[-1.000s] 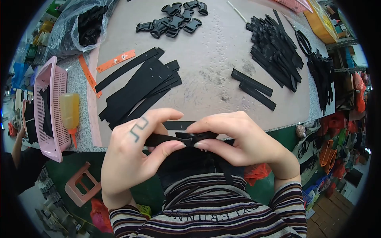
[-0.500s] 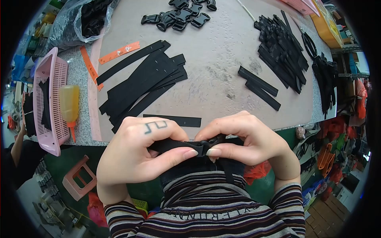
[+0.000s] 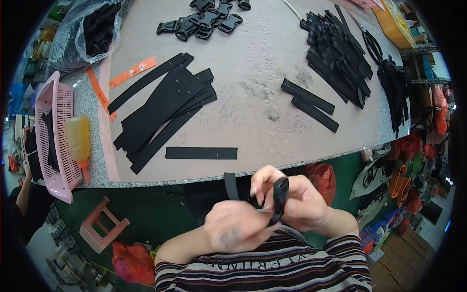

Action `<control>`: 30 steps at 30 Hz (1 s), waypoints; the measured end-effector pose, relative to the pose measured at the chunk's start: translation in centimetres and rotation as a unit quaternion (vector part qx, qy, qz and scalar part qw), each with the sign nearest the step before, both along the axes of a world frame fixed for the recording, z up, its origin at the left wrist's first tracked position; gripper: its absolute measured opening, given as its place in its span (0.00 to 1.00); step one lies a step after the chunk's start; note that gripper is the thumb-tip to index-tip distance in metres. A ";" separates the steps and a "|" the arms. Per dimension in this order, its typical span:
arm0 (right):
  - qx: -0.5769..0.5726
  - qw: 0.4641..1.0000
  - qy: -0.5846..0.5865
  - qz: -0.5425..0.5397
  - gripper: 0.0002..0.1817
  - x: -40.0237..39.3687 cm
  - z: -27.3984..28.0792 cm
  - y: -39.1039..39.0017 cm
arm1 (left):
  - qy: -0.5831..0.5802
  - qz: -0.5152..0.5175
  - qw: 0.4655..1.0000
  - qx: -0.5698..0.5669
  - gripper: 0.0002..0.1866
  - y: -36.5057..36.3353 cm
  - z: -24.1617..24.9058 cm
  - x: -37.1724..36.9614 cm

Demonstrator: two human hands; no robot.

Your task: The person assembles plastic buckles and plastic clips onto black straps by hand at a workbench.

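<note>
Just off the table's front edge, my two hands work close together in front of my shirt. My right hand pinches a black plastic buckle, seen nearly edge-on. My left hand, smeared by motion, is closed on a black webbing strap; the strap's free end sticks up above the knuckles. Where strap and buckle meet is hidden by my fingers. Beyond my hands a single black strip lies flat near the edge.
Black strips are stacked at left beside orange strips. Black buckles lie at the back, a heap of straps and scissors at right. A pink basket and glue bottle stand on the left edge.
My hands have moved down and towards my body, off the table's edge, and the buckle is turned nearly upright. The view has shifted slightly; the things on the table lie as before.
</note>
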State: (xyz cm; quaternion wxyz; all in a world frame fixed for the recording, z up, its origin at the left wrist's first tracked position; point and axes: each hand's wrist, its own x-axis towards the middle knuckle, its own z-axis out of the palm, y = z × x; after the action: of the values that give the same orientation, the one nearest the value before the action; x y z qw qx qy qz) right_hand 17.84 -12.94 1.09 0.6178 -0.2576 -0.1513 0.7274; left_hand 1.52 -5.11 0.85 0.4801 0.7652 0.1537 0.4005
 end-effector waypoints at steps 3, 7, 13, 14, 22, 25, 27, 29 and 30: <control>-0.030 0.989 -0.140 -0.047 0.10 2.3 0.5 0.3 | 0.128 -0.031 0.990 -0.047 0.15 1.8 -0.6 0.2; -0.160 0.967 -0.191 0.054 0.11 5.7 2.5 0.6 | 0.340 0.071 0.937 0.034 0.18 7.5 0.8 -2.4; -0.169 0.949 -0.226 0.144 0.12 5.0 2.1 2.9 | 0.423 0.057 0.849 0.311 0.20 7.2 1.9 -2.8; -0.167 0.948 -0.227 0.145 0.12 4.7 1.6 3.2 | 0.420 0.067 0.842 0.333 0.21 7.0 1.6 -3.0; -0.153 0.950 -0.250 0.111 0.13 2.7 0.2 5.0 | 0.373 0.090 0.844 0.376 0.19 7.8 0.0 -3.7; -0.119 0.932 -0.335 0.074 0.12 2.4 0.7 4.4 | 0.254 0.155 0.922 0.249 0.16 8.4 0.5 -3.6; -0.085 0.916 -0.390 0.041 0.11 2.1 0.5 4.2 | 0.131 0.196 0.971 0.040 0.14 8.0 0.7 -3.5; -0.066 0.904 -0.422 0.029 0.10 1.7 0.3 4.4 | -0.017 0.149 0.956 -0.252 0.12 7.0 0.8 -2.8; -0.061 0.901 -0.429 0.033 0.09 1.4 0.3 4.6 | -0.036 0.126 0.931 -0.339 0.13 6.7 1.0 -2.4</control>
State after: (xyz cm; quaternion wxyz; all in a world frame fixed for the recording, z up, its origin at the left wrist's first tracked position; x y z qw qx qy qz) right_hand 19.25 -8.30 1.42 0.4516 -0.5770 -0.3652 0.5743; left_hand -0.91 1.58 1.82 0.6619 0.5160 0.3584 0.4089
